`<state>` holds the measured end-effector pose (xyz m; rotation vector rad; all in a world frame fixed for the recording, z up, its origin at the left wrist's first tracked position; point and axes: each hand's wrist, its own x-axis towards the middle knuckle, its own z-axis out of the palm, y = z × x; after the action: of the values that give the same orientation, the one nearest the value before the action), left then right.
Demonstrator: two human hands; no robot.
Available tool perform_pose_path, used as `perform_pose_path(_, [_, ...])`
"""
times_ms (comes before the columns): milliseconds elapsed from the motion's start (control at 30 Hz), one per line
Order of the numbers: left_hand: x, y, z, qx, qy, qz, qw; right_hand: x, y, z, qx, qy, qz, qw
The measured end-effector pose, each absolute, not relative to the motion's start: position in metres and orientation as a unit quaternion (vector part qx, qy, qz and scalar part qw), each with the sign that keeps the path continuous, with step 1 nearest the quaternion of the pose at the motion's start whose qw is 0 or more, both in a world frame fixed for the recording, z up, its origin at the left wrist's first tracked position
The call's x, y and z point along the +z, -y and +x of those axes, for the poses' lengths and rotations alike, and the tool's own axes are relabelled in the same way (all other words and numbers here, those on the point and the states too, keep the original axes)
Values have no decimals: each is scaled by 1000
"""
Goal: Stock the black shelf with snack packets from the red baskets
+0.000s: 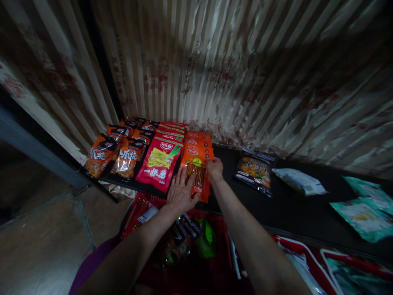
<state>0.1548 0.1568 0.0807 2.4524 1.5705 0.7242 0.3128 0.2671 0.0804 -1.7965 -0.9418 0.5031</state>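
Note:
Several orange snack packets (196, 153) lie overlapping in a row on the black shelf (224, 196). My left hand (181, 192) rests flat with spread fingers on the lower left part of the front orange packet. At that packet's right edge, the fingers of my right hand (215, 169) are pinched together on it. Directly left of the orange row lie red packets (159, 162) with a yellow and green picture, touching one another.
Orange-and-black bags (127, 157) fill the shelf's left end. Rightward lie a dark bag (254, 170), a white-blue bag (299, 180) and green bags (364, 215). Below stand a red basket (135, 213) holding packets and more red baskets (325, 266). A curtain (196, 61) hangs behind.

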Motion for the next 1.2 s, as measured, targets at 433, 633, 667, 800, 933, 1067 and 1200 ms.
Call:
perform_pose_path(433, [75, -159, 156, 259, -531, 802, 87, 101, -219, 268, -59, 700, -650, 290])
perform_pose_path(633, [78, -159, 155, 259, -539, 794, 106, 90, -220, 272, -33, 696, -659, 283])
perform_pose_path(667, [79, -159, 155, 262, -545, 789, 109, 90, -221, 274, -29, 698, -656, 286])
perform_pose_path(800, [85, -161, 160, 262, -581, 759, 131, 92, -221, 275, -24, 686, -655, 317])
perform_pose_path(933, [89, -162, 166, 254, -616, 731, 148, 93, -214, 277, -27, 607, -711, 355])
perform_pose_path(1067, [92, -164, 171, 247, -637, 713, 156, 89, -209, 286, 31, 549, -745, 376])
perform_pose_path(1200, [97, -170, 175, 243, -651, 695, 187, 81, -209, 295, 68, 569, -714, 403])
